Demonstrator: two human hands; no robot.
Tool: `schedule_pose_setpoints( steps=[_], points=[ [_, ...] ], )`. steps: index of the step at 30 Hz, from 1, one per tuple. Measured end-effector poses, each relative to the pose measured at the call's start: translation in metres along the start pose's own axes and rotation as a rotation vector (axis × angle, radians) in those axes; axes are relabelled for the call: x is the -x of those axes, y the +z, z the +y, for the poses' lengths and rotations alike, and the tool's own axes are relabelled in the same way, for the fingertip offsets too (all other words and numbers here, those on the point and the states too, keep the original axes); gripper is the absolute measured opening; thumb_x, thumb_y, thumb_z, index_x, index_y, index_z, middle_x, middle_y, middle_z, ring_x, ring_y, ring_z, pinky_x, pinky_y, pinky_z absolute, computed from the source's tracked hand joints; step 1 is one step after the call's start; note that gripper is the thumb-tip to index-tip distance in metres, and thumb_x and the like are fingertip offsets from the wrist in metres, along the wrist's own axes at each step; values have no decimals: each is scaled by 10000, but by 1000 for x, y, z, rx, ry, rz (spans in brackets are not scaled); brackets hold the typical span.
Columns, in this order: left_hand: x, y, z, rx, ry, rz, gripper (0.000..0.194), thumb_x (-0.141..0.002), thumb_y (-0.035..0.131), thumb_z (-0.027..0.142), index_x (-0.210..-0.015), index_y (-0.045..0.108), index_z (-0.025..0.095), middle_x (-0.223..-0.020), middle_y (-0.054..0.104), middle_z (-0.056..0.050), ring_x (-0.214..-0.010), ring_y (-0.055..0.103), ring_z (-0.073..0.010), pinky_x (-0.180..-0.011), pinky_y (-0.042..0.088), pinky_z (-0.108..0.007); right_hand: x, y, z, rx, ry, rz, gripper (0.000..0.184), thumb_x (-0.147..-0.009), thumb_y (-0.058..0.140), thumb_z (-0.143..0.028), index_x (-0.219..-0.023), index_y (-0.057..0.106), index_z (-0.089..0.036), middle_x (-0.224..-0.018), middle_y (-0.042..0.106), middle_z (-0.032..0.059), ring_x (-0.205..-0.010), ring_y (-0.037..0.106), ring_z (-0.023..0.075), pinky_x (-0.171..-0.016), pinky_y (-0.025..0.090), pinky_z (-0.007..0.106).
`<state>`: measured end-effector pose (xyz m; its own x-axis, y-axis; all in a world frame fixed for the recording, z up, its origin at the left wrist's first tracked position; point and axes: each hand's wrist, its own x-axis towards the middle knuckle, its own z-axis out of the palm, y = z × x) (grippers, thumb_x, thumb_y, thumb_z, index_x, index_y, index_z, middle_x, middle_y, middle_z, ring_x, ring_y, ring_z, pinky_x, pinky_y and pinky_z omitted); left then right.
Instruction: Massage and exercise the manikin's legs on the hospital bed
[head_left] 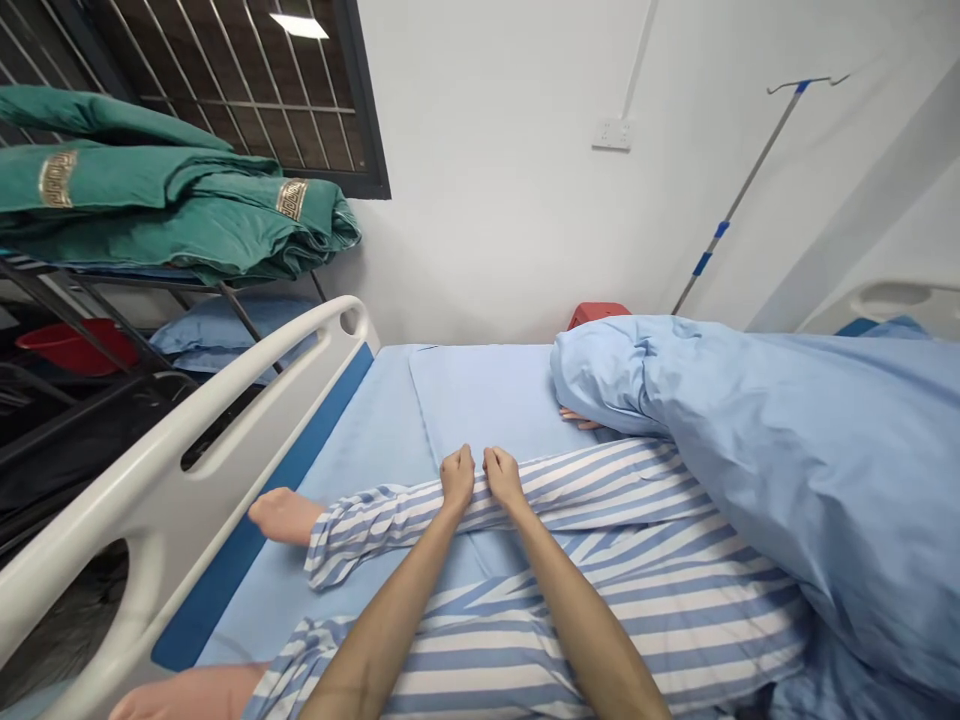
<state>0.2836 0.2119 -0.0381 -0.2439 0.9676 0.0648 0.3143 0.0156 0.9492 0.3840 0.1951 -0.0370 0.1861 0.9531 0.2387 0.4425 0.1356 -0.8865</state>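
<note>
My left hand (457, 478) is closed in a fist over the far leg of a pair of blue-and-white striped trousers (585, 480). Beside it, a small gap apart, my right hand (501, 476) is also a fist, over the same leg around its middle. No cloth shows gathered in either fist. The trousers are on a figure lying on its back, its smooth pinkish far foot (289, 515) looking like a manikin's. Its near foot (187, 692) lies at the lower left. A light blue quilt (750, 420) covers the upper body; some fingertips (577, 416) poke out below it.
A white bed footboard (247, 385) rises at the left, and a blue sheet (360, 430) covers the mattress. Green folded quilts (187, 210) lie on a rack beyond. A drip pole (750, 190) and a red box (600, 312) stand by the wall.
</note>
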Motion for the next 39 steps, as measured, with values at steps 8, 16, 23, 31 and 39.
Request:
schedule_pose_setpoints(
  steps=[8,16,23,31,39],
  points=[
    [11,36,16,2,67,-107,421,-816,333,441,-466,356,208,-458,362,28,-503,373,-109,-548,292,-248,-11,-42,13,214,-12,-27,367,-933,311,-342,-625,463,-212,-594,545,0,-597,498,131,-594,298,237],
    [19,69,20,51,66,-166,440,-822,341,445,-454,376,206,-442,374,30,-491,384,-108,-555,317,-245,-13,-90,24,509,-64,-13,321,-955,342,-297,-713,533,-204,-619,588,13,-590,508,135,-588,244,257],
    [27,99,37,60,117,-198,421,-811,370,431,-453,354,210,-439,349,35,-481,357,-102,-530,299,-244,-21,-117,35,362,-70,105,369,-964,297,-351,-691,503,-211,-607,567,-4,-586,494,127,-598,268,242],
    [41,139,64,70,139,-262,414,-801,386,399,-437,374,203,-433,358,32,-471,353,-96,-526,290,-243,-31,-151,52,227,-62,175,367,-935,329,-367,-644,489,-212,-580,542,-9,-570,479,127,-593,294,242],
    [47,184,82,45,134,-287,413,-805,387,380,-433,371,201,-424,356,26,-490,365,-104,-530,279,-246,-39,-184,67,-22,25,271,401,-902,335,-432,-578,432,-215,-538,504,-19,-543,459,125,-571,336,233]
  ],
)
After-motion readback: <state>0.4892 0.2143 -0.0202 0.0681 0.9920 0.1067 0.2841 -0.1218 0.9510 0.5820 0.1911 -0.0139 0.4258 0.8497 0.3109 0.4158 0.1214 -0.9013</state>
